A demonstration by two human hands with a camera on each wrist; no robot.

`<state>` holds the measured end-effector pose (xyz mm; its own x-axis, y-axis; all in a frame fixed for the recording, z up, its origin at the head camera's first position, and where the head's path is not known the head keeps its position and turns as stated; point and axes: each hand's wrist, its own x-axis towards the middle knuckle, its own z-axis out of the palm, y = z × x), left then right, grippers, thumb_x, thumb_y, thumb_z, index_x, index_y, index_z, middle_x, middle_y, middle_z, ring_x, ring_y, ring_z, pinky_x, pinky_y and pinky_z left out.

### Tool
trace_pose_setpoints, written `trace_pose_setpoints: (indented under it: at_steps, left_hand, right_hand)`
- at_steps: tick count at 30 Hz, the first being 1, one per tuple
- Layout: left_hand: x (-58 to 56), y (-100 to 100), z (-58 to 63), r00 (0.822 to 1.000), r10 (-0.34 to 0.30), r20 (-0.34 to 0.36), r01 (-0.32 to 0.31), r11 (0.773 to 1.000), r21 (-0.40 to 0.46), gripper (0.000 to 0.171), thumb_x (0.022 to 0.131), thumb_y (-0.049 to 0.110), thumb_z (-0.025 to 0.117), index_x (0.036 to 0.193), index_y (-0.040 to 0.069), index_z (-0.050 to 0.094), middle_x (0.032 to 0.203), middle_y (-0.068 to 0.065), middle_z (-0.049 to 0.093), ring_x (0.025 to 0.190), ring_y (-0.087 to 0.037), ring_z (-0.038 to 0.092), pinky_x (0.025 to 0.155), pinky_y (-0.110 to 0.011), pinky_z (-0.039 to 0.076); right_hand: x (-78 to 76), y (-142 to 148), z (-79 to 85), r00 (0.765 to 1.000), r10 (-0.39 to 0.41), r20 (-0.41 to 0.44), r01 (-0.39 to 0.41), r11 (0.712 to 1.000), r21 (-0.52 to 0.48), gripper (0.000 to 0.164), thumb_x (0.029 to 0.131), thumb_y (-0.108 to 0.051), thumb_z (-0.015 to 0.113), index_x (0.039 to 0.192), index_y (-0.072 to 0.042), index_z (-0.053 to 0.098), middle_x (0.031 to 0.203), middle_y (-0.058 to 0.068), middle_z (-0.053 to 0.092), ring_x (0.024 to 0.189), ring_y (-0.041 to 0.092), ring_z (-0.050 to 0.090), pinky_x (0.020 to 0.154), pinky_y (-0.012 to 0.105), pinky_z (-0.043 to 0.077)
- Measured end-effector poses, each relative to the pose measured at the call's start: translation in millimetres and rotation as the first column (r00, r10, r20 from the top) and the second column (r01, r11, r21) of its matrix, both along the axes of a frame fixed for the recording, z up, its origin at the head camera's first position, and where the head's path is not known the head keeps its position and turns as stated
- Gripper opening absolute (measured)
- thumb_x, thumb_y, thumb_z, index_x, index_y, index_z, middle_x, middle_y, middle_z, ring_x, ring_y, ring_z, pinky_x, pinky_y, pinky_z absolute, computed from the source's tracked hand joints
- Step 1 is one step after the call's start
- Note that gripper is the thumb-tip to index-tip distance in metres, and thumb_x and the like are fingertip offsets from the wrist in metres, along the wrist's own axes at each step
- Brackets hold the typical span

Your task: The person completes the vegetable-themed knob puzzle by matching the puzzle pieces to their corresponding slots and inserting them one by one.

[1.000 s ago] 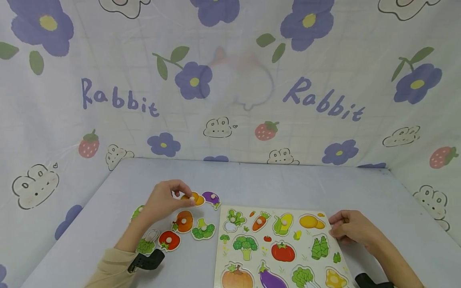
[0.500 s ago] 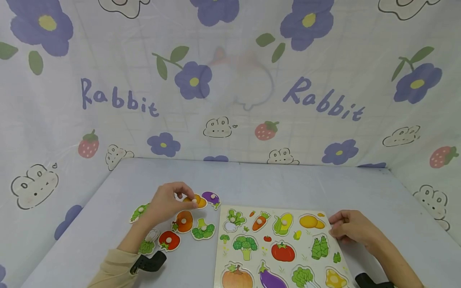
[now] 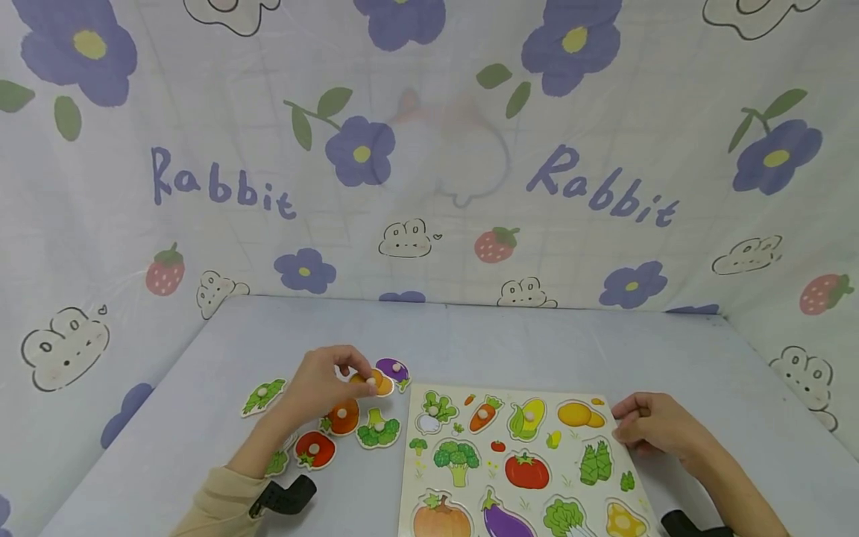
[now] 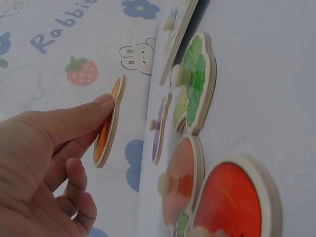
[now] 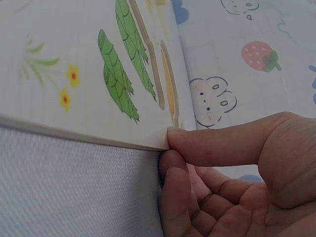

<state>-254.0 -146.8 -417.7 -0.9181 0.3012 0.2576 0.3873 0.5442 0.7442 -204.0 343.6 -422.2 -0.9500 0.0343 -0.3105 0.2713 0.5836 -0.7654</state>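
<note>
Left grip point(image 3: 325, 384): I pinch the orange piece point(image 3: 382, 382) above the tabletop point(image 3: 503, 343).
Right grip point(image 3: 659, 425): I grasp the puzzle board point(image 3: 567, 462), right edge.

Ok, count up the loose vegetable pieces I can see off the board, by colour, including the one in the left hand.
Green: 3 (asparagus piece, broccoli piece, leafy piece, partly hidden)
Orange: 2 (pumpkin piece, potato-shaped piece held by the left hand)
Red: 1 (tomato piece)
Purple: 1 (eggplant piece)
Total: 7
</note>
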Motion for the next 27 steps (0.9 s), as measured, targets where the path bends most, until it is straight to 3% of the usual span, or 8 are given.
trace_pose_setpoints:
  at_steps: [6, 11, 21, 27]
  left_hand:
    - [8.2, 14, 6.0, 0.999, -0.036, -0.037, 0.037, 0.999, 0.028, 0.017, 0.079, 0.019, 0.085, 0.084, 0.022, 0.07, 0.082, 0.013, 0.066, 0.086, -0.018, 0.054, 0.077, -0.037, 0.044]
    - [17.3, 37, 8.3, 0.994, -0.101, -0.049, 0.104, 0.992, 0.067, 0.017, 0.078, 0.02, 0.086, 0.084, 0.022, 0.07, 0.084, 0.014, 0.067, 0.084, -0.017, 0.054, 0.075, -0.035, 0.043]
    - [21.8, 119, 10.6, 0.97, -0.241, -0.043, 0.243, 0.967, 0.079, 0.018, 0.078, 0.016, 0.085, 0.082, 0.021, 0.069, 0.081, 0.016, 0.065, 0.083, -0.02, 0.058, 0.076, -0.031, 0.044]
    - [17.3, 167, 7.6, 0.964, -0.262, -0.039, 0.265, 0.953, 0.147, 0.017, 0.078, 0.016, 0.085, 0.083, 0.018, 0.069, 0.079, 0.015, 0.065, 0.083, -0.018, 0.059, 0.076, -0.026, 0.045]
  right_hand:
    - [-0.4, 0, 1.1, 1.0, 0.009, 0.0, -0.009, 1.0, -0.004, 0.038, 0.08, -0.006, 0.076, 0.11, 0.007, 0.057, 0.081, 0.008, 0.058, 0.072, 0.022, 0.055, 0.062, 0.035, 0.05]
    - [-1.2, -2, 0.9, 1.0, 0.009, -0.006, -0.009, 1.0, 0.009, 0.037, 0.08, -0.005, 0.075, 0.11, 0.007, 0.057, 0.08, 0.008, 0.058, 0.071, 0.022, 0.055, 0.062, 0.035, 0.05]
    - [-1.2, -4, 2.1, 0.999, 0.022, -0.039, -0.021, 0.999, 0.043, 0.035, 0.081, -0.003, 0.073, 0.109, 0.008, 0.056, 0.08, 0.008, 0.056, 0.071, 0.022, 0.055, 0.062, 0.036, 0.049]
    - [-0.4, -3, 2.6, 1.0, 0.014, -0.021, -0.014, 1.0, 0.026, 0.036, 0.08, -0.005, 0.075, 0.108, 0.007, 0.057, 0.08, 0.008, 0.056, 0.071, 0.022, 0.055, 0.062, 0.036, 0.049]
